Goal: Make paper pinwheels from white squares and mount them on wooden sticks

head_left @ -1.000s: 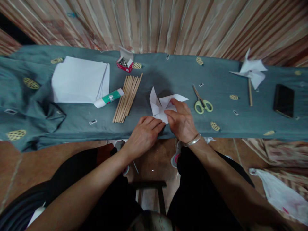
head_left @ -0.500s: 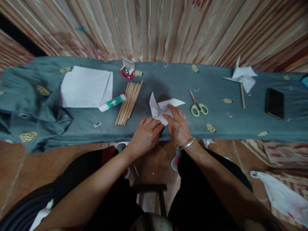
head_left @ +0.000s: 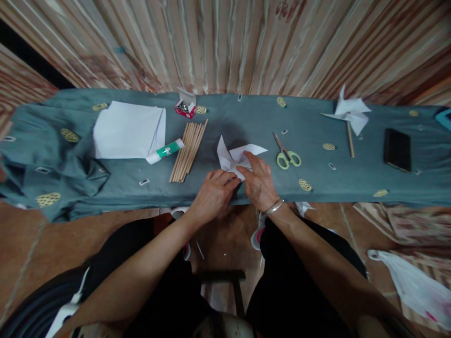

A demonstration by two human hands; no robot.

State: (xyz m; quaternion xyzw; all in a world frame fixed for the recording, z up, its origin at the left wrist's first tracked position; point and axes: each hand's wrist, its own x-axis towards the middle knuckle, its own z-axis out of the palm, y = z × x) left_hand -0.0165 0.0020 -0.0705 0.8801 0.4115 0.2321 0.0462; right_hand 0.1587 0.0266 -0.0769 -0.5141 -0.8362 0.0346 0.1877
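A white paper pinwheel (head_left: pixel 226 158) lies near the front edge of the cloth-covered table, two of its pointed blades standing up and out. My left hand (head_left: pixel 217 191) grips its near left side, fingers curled onto the paper. My right hand (head_left: pixel 260 183), with a bangle at the wrist, presses the pinwheel's middle and right blade between thumb and fingers. The part of the paper under my fingers is hidden. Left of my hands is a row of wooden sticks (head_left: pixel 189 151). Green-handled scissors (head_left: pixel 287 156) rest to the right.
Folded white paper sheets (head_left: pixel 128 129) and a glue stick (head_left: pixel 165 151) lie at left. An open red box of small metal pieces (head_left: pixel 185 108) sits behind the sticks. At right are a pinwheel on a stick (head_left: pixel 351 112) and a dark phone-like object (head_left: pixel 397 149). A curtain (head_left: pixel 218 47) hangs behind.
The view has shifted slightly. Both hands stay on the paper pinwheel in nearly the same pose, and nothing on the table has visibly been moved.
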